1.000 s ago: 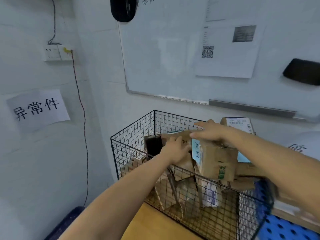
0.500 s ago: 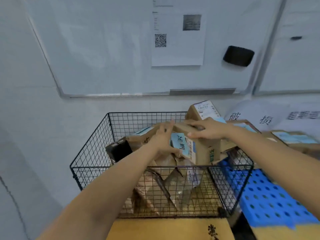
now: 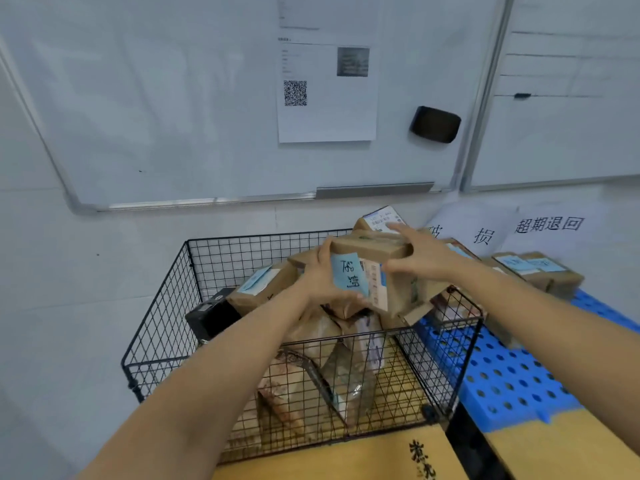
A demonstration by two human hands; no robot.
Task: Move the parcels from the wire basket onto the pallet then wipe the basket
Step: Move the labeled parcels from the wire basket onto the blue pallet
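**Parcel raised from basket; transfer to pallet pending**

Over the last second the labelled cardboard parcel (image 3: 377, 271) has been lifted off the heap. It is now held above the rim of the wire basket (image 3: 162, 306), towards its right side. It is gripped at both ends: the fingers of the left hand (image 3: 320, 278) are curled round the near-left end, and the right hand (image 3: 424, 259) is clamped over the top right.

The view has swung right, so the blue pallet (image 3: 512, 379) is now seen just beside the basket, with other parcels (image 3: 540, 271) already on it. Several parcels and a black box (image 3: 213, 315) remain in the basket. Unloading is therefore judged incomplete, and wiping cannot yet be started.

The basket stands on a tan surface (image 3: 346, 459). On the wall behind, a whiteboard (image 3: 173, 98) carries a printed sheet (image 3: 327, 109) and an eraser (image 3: 435, 124).
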